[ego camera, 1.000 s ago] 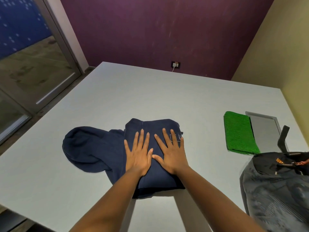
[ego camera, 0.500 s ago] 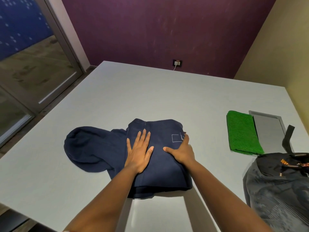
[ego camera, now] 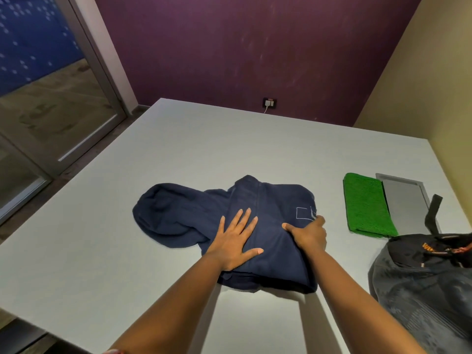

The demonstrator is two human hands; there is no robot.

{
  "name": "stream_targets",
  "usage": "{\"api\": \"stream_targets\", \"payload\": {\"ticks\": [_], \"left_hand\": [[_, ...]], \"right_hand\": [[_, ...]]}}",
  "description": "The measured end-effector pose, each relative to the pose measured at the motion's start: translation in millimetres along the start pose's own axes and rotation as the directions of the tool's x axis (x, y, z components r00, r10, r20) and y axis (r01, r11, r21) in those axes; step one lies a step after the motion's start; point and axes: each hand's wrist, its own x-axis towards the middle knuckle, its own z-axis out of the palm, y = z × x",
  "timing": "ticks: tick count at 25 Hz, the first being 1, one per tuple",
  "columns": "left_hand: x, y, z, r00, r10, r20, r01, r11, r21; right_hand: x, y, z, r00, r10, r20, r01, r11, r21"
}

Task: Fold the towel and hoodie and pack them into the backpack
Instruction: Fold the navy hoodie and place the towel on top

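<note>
Nearest to us, at the right edge, we see the backpack, grey with a black top and a black strap standing up from it; it lies on the table, and we cannot tell what is inside it, nor whether its mouth is unzipped. In front of us lies the hoodie, dark blue, its body folded into a thick block with the hood spread out to the left. Our left hand lies flat on the folded block, fingers straight and spread wide. Our right hand grips the block's right edge, thumb on top and fingers curled around the cloth, just below a small white square printed there. Farther right, well apart from the hoodie, the green towel lies folded, touching a grey panel set in the table. Beyond, a wall socket sits on the purple wall.
</note>
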Motion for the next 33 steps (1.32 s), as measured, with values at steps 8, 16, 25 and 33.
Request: {"api": "stream_targets", "payload": {"ticks": [8,16,25,33], "left_hand": [[1,8,1,1.000,0.017,-0.016,-0.019,0.995,-0.094],[-4,-63,-26,0.641,-0.685,-0.345,0.328,0.652,-0.683],[9,-146,-37,0.169,-0.972,0.164,0.281,-0.112,-0.953],[3,-159,-48,0.479,-0.797,0.368,-0.049,-0.443,-0.895]], "right_hand": [[-25,-8,-1,0.769,-0.612,0.184,0.594,0.579,-0.558],[-14,-21,19,0.784,-0.292,0.548,0.621,0.347,-0.703],[-8,-26,21,0.787,-0.233,0.571,0.617,0.324,-0.717],[-7,-26,21,0.782,-0.235,0.577,0.622,0.341,-0.705]]}}
